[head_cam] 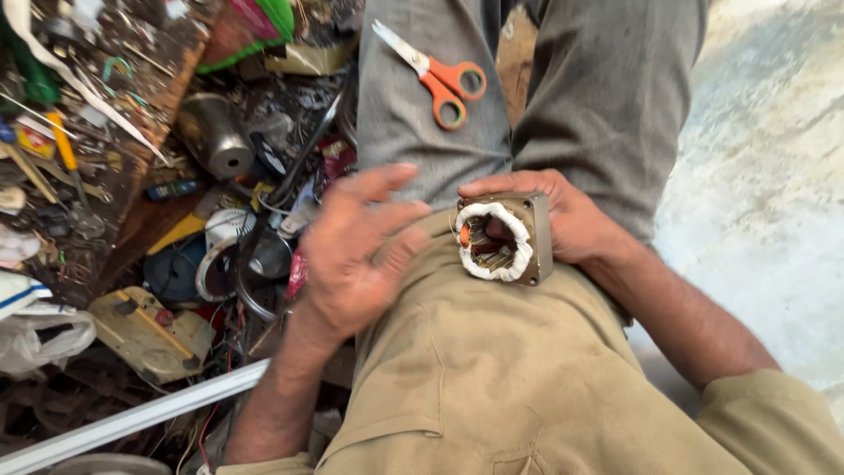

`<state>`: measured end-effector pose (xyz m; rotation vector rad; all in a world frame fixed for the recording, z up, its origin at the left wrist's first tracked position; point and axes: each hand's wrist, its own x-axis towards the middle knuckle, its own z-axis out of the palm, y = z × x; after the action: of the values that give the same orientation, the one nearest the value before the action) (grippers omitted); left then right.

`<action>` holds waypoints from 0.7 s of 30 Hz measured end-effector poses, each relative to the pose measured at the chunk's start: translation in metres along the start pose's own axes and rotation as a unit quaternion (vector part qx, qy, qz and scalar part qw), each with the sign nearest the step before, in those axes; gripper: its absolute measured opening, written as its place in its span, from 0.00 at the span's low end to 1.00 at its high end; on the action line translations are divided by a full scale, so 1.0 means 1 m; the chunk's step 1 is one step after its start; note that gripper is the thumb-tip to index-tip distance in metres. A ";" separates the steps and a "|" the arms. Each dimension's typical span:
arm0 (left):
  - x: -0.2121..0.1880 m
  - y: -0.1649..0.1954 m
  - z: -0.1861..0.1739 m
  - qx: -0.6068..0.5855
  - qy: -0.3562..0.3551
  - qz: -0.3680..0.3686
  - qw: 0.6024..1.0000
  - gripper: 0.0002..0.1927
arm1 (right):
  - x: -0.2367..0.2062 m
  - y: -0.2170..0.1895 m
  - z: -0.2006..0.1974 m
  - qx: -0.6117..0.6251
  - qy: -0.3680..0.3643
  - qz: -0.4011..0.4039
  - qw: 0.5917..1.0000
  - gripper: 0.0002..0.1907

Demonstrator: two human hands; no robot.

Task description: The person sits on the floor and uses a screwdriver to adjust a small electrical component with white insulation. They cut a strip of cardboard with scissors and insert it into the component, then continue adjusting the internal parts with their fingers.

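Gripping square motor stator with white-wrapped windings, right hand, left hand open, empty

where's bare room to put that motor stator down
Bare pale floor lies right of the grey trouser leg. The left is crowded: metal cylinder, tools, scrap. Scissors occupy the other leg. The right hand holds the stator.

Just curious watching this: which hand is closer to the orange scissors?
Left. The left hand hovers open just below the orange scissors; the right hand sits further right, gripping the motor stator.
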<state>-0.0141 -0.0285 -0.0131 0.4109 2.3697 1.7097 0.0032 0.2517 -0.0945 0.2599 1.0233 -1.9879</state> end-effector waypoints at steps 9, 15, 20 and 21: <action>0.020 0.011 -0.010 0.180 -0.137 0.208 0.952 0.17 | 0.009 -0.010 0.008 -0.022 -0.064 0.015 0.998 0.28; 0.044 0.007 -0.007 0.263 -0.197 0.311 0.892 0.13 | 0.017 -0.011 0.011 -0.049 -0.067 0.025 0.996 0.29; 0.055 -0.001 -0.009 0.276 -0.204 0.319 0.883 0.13 | 0.023 -0.012 0.014 -0.031 -0.056 0.057 0.996 0.27; 0.054 -0.002 -0.008 0.275 -0.203 0.329 0.880 0.12 | 0.023 -0.012 0.014 -0.034 -0.050 0.062 0.996 0.27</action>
<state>-0.0678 -0.0181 -0.0122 1.6408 2.4755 0.9049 -0.0175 0.2310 -0.0902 0.1795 0.9847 -1.8328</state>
